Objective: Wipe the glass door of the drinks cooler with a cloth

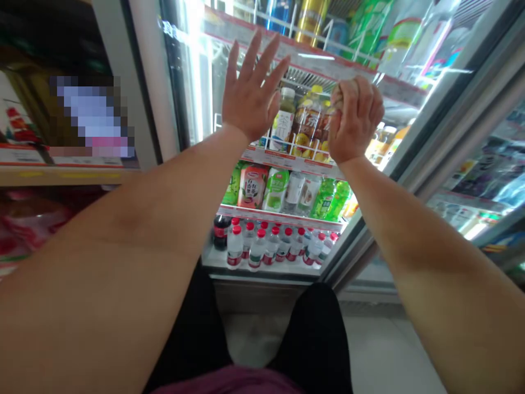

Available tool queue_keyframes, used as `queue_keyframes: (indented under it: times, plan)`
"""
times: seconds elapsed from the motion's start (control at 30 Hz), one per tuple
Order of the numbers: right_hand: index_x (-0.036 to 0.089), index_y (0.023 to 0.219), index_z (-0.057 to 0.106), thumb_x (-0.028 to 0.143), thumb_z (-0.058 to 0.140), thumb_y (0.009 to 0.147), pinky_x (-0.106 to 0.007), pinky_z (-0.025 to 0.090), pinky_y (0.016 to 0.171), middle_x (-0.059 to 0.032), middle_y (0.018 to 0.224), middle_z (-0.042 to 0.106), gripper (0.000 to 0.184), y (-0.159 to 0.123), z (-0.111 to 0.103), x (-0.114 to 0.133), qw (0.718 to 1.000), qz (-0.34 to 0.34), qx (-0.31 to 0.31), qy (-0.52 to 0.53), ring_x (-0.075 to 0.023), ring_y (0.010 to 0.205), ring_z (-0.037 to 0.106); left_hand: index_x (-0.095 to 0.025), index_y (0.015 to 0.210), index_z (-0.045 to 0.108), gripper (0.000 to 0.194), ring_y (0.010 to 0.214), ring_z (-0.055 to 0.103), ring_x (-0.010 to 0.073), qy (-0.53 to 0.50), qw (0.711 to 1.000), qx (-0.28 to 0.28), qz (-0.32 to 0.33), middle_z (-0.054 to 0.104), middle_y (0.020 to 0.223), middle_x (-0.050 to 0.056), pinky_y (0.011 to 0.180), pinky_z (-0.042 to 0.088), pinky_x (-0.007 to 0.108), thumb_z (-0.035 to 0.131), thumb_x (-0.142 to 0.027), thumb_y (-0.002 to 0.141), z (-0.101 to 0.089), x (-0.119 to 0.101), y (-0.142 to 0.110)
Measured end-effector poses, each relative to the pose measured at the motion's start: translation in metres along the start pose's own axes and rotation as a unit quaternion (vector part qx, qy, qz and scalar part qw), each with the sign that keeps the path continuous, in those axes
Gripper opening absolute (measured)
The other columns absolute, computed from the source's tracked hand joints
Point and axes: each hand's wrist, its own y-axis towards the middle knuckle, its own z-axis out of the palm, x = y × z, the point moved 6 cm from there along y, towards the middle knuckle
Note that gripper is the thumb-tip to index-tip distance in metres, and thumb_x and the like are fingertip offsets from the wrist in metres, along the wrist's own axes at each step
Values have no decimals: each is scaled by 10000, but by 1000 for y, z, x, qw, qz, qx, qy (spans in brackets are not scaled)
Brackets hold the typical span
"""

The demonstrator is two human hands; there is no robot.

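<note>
Tan, crumpled cloth (338, 98), probably fabric, sits between 1 and 2 o'clock in the right hand (356, 115), mostly hidden. Right hand: fingers curled over it, grip narrow. Left hand (248, 106) at 12 o'clock: bare, fingers spread wide, nothing held; whether it touches the upper shelf edge (311, 52), can't tell.

Handling, my guess: cloth is light, soft, limp, won't break; damp or dry, can't tell. Best hold: bunch it in the palm, fingers folded over the outside, as gripped. Loose edges could snag the wire guard (301, 139).

Counts: hands, 2. Cloth, 1. Top shelf: blue can (280, 15), 1, at 12; gold can (312, 22), 1, between 12 and 1; green bottles (371, 22) at 1, overlapping, no sure count. Next shelf, at 1: white-labelled bottle (283, 123), 1; brown-drink bottles (307, 117), at least 2, part hidden by right hand. Around dial centre: orange-red bottle (252, 186), 1; white-and-green bottle (275, 189), 1; clear bottles (293, 191), 2 up front; green bottles at 3 (325, 198), 2; another green one at 9 (232, 186), 1. Floor level: dark bottle (221, 232), 1, at 8; red-capped bottles (257, 254) around 6, at least 8, back ones overlap.
</note>
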Motion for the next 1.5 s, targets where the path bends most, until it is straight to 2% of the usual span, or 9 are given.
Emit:
queue_keyframes:
  times: [0.2, 0.43, 0.67, 0.8, 0.9, 1.13, 1.3, 1.4, 1.5]
  plan:
    - [355, 1542, 502, 467, 372, 950, -666, 249, 1229, -5, 1656, 444, 616, -6, 3, 15, 990, -102, 96, 17, -350, 1574, 284, -425, 1645, 323, 671, 1626, 56, 231, 9, 1000, 18, -13, 112, 1685, -225, 1359, -17, 532, 389, -394, 977, -5, -2, -1]
    - [280, 1534, 522, 436, 280, 1004, -587, 250, 1240, -59, 1620, 488, 604, -1, -4, 2, 1000, -4, 5, -5, -313, 1530, 342, -321, 1654, 302, 681, 1631, 27, 237, 6, 1000, -8, 14, 109, 1726, -160, 1349, -19, 634, 462, -276, 994, 4, 1, 1]
    - [318, 1542, 512, 507, 359, 980, -587, 256, 1223, -11, 1653, 449, 612, -6, 4, 13, 991, -108, 77, -2, -315, 1551, 296, -330, 1649, 285, 716, 1626, 55, 263, 18, 999, -32, 33, 152, 1732, -137, 1326, 6, 706, 536, -239, 985, 8, 2, 0]
    - [348, 1526, 516, 478, 314, 992, -564, 242, 1234, -3, 1629, 481, 586, -2, 3, 4, 998, -46, 30, 6, -281, 1527, 317, -301, 1655, 299, 659, 1627, 79, 269, 45, 998, -34, 39, 157, 1738, -110, 1345, 65, 663, 472, -277, 1020, 6, 1, -1]
    - [333, 1508, 541, 446, 251, 1022, -542, 264, 1227, -37, 1584, 534, 577, 0, -2, -3, 999, -5, -33, 4, -265, 1491, 359, -387, 1650, 297, 685, 1626, 98, 267, 22, 999, -38, 26, 184, 1710, -179, 1349, 44, 656, 481, -329, 993, 6, 4, 0]
    - [309, 1518, 538, 484, 373, 987, -594, 307, 1199, -41, 1617, 488, 583, -6, 2, 9, 994, -106, 30, -16, -322, 1506, 358, -405, 1644, 291, 680, 1627, 73, 252, -8, 999, -32, 18, 249, 1690, -186, 1345, -15, 655, 499, -368, 998, 8, 4, -1]
    - [296, 1495, 562, 459, 258, 1015, -543, 311, 1210, -73, 1568, 542, 591, -3, -4, -2, 998, -29, -46, -11, -290, 1470, 403, -393, 1652, 299, 691, 1627, 98, 257, 20, 999, -31, 21, 194, 1703, -181, 1354, 60, 645, 486, -339, 989, 1, -1, -3]
    - [271, 1530, 527, 445, 303, 1020, -606, 308, 1207, -81, 1606, 490, 584, -4, -5, 5, 998, -61, 11, -18, -334, 1512, 372, -440, 1644, 292, 717, 1625, 106, 253, 17, 1000, -23, 12, 225, 1689, -197, 1357, 60, 622, 509, -347, 967, 0, -2, -3]
    - [303, 1543, 513, 460, 375, 1004, -629, 311, 1206, -55, 1636, 453, 577, -8, -1, 17, 986, -136, 92, -14, -354, 1537, 344, -244, 1652, 332, 645, 1623, 103, 290, 52, 998, -13, 23, 192, 1737, -48, 1338, 66, 649, 445, -280, 1017, 1, -5, -3]
